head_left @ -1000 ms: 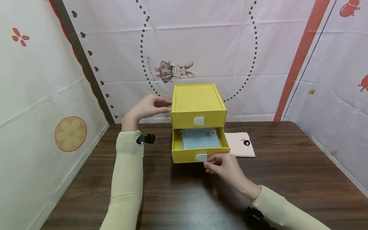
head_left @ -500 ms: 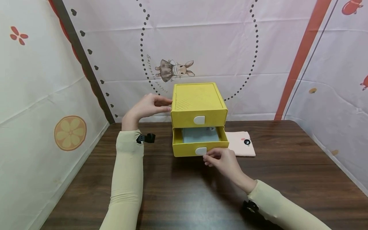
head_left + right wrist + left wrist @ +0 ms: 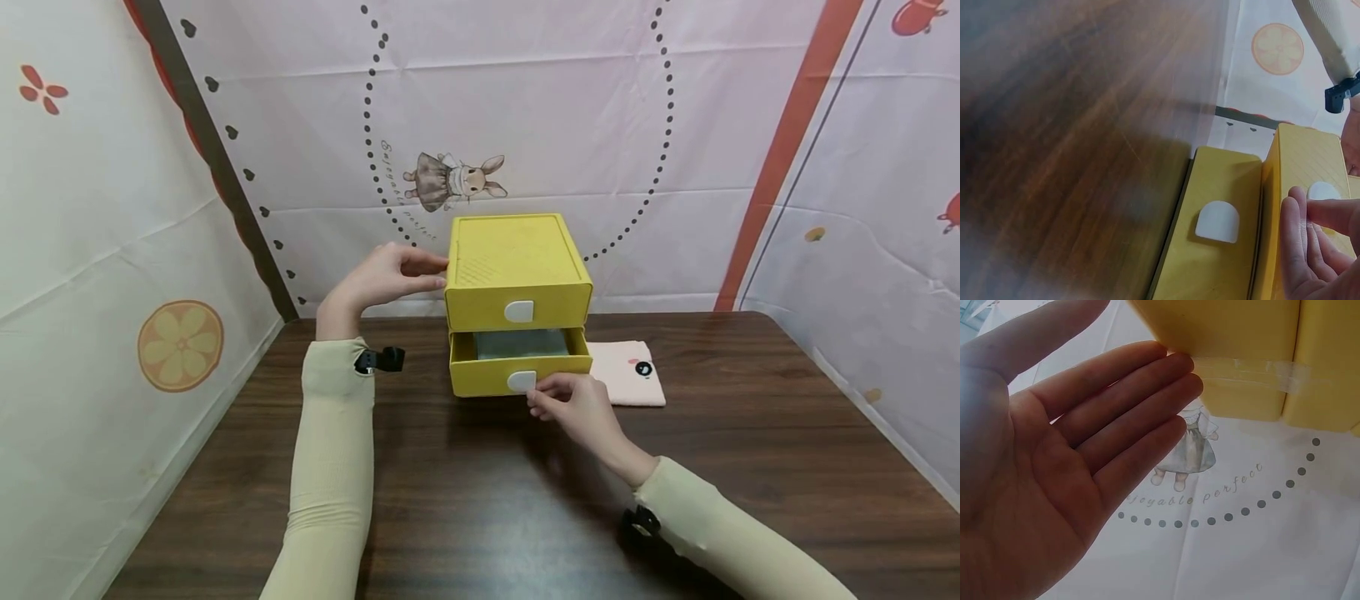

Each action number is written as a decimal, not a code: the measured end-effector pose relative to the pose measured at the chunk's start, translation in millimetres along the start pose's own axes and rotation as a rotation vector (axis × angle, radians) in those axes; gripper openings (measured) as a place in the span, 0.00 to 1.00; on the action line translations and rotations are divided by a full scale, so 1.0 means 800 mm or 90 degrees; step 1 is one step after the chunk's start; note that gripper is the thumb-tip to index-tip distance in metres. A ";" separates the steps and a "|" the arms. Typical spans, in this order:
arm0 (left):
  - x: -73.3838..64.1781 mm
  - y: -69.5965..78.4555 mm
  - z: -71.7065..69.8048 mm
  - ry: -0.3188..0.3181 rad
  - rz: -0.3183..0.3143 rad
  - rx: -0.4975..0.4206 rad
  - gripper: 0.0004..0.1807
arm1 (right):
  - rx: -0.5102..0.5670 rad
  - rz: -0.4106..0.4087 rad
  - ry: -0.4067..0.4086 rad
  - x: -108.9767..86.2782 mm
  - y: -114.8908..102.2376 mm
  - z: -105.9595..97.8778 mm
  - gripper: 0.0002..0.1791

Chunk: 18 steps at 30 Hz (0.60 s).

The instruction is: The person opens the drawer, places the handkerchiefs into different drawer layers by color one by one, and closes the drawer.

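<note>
A yellow drawer cabinet (image 3: 521, 250) stands on the table, its top drawer closed. Below that, another drawer (image 3: 480, 379) sticks partly out, with a flat pale blue-grey thing (image 3: 522, 343) lying inside. My right hand (image 3: 581, 412) pinches the edge of this drawer's white tab (image 3: 521, 381) between thumb and fingers. The right wrist view shows a closed bottom drawer (image 3: 1216, 262) with its own white tab (image 3: 1217, 222). On the cabinet's left side, my left hand (image 3: 386, 275) rests its fingertips near the top; in the left wrist view its fingers (image 3: 1129, 406) are nearly straight.
A folded pale pink cloth (image 3: 618, 375) with a black round patch lies right of the cabinet. The brown wooden table (image 3: 450, 517) reaches to printed white curtains (image 3: 555, 108) at the back and sides. Clear tape (image 3: 1247, 370) crosses the cabinet's side.
The drawer has slid inward, away from me, with my right hand moving along on its tab. Less of the pale blue-grey thing shows. My left hand has stayed against the cabinet.
</note>
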<state>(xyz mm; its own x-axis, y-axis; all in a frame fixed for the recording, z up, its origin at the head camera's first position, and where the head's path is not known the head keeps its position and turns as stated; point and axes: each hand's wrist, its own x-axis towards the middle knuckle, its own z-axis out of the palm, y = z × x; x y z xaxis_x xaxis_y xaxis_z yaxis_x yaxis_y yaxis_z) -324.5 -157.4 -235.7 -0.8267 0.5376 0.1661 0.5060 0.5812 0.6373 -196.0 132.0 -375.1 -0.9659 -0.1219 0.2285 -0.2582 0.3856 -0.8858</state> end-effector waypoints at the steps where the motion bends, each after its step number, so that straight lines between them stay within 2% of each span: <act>1: -0.001 0.000 0.000 0.002 -0.002 0.002 0.25 | 0.001 -0.002 0.002 0.002 0.001 0.000 0.05; 7: -0.002 0.000 0.001 0.008 -0.006 0.002 0.26 | 0.007 -0.006 0.011 0.008 0.001 0.003 0.07; 13: -0.001 0.000 0.002 0.011 -0.005 0.004 0.26 | 0.006 -0.006 0.021 0.007 -0.021 0.002 0.07; 18: 0.000 0.001 0.002 0.009 0.001 0.007 0.26 | 0.011 -0.004 0.041 0.019 -0.005 0.007 0.06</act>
<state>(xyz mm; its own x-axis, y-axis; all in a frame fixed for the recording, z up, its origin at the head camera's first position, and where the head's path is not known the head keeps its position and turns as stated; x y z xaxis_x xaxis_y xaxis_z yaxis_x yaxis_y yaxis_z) -323.5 -156.3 -236.1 -0.8294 0.5297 0.1776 0.5095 0.5869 0.6292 -209.7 123.3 -370.2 -0.9637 -0.0648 0.2590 -0.2643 0.3686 -0.8912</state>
